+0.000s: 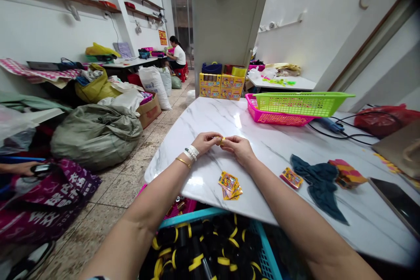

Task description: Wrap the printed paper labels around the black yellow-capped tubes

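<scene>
Over the marble-patterned table, my left hand [206, 142] and my right hand [240, 148] meet with fingertips pinched on a small yellow item [222, 141]. Most of that item is hidden by my fingers, so its kind cannot be made out. Closer to me lies a small fanned pile of yellow-orange printed cards [230, 185]. A teal basket [210, 213] below the table edge holds many black cylinders with yellow rims [197, 253]. Beside it, partly under the table, a pink basket [188, 207] contains small metallic cylinders.
On the table [183, 140] are stacked green [295, 103] and pink baskets [278, 117], a dark blue cloth [316, 181], a bundle of cards [291, 178] and a phone-like dark slab [397, 201]. Yellow boxes [221, 86] stand behind. Sacks [98, 135] and another person's hand [21, 168] are left.
</scene>
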Demonstrator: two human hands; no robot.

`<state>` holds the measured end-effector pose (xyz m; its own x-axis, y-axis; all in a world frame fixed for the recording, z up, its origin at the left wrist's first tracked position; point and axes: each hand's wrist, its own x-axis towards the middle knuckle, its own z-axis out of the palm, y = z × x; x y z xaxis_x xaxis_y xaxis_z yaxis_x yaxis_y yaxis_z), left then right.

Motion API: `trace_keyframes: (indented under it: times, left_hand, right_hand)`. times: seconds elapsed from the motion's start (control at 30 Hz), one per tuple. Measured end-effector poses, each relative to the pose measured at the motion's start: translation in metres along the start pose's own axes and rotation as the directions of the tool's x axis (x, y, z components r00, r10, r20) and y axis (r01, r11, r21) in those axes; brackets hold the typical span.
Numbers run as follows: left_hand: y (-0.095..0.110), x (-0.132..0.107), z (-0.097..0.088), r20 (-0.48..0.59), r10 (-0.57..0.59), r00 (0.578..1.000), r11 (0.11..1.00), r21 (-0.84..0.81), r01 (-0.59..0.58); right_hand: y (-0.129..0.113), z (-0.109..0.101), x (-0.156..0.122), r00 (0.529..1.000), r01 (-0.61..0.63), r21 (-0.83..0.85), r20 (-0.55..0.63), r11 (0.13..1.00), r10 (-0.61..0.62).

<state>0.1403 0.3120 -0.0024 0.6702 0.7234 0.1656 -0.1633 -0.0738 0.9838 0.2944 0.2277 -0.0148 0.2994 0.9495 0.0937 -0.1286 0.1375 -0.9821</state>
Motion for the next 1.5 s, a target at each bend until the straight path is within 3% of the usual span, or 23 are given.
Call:
trace_keyframes:
  times: [0.23,0.47,0.7,0.93,1.27,1.5]
  left_hand:
    - [-0.003,-0.001,0.002,0.043,-0.093,0.995,0.982,-0.164,0.099]
    - [-0.001,-0.002,-0.003,0.114,-0.227,0.967,0.931,-0.267,0.250]
    - [-0.001,-0.002,-0.002,0.149,-0.280,0.948,0.904,-0.291,0.313]
    - [-0.003,-0.002,0.000,0.133,-0.296,0.946,0.895,-0.307,0.323]
    - [-0.001,-0.001,-0.001,0.005,-0.193,0.981,0.916,-0.357,0.182]
    - [-0.004,0.000,-0.003,0.044,-0.175,0.984,0.951,-0.253,0.180]
  right_hand:
    - [-0.009,0.000,-0.003,0.995,0.045,0.087,0.084,0.995,-0.052]
    - [-0.011,0.000,-0.008,0.982,0.113,-0.007,0.151,0.994,-0.111]
    - [-0.012,0.005,-0.011,0.964,0.258,-0.064,0.074,0.964,-0.254]
    - [-0.010,0.006,-0.011,0.946,0.307,-0.127,0.151,0.943,-0.287]
    - [-0.003,-0.001,-0.003,0.977,0.197,-0.282,-0.018,0.939,-0.210]
    - [-0.002,0.002,-0.007,0.969,0.213,-0.340,-0.043,0.916,-0.242]
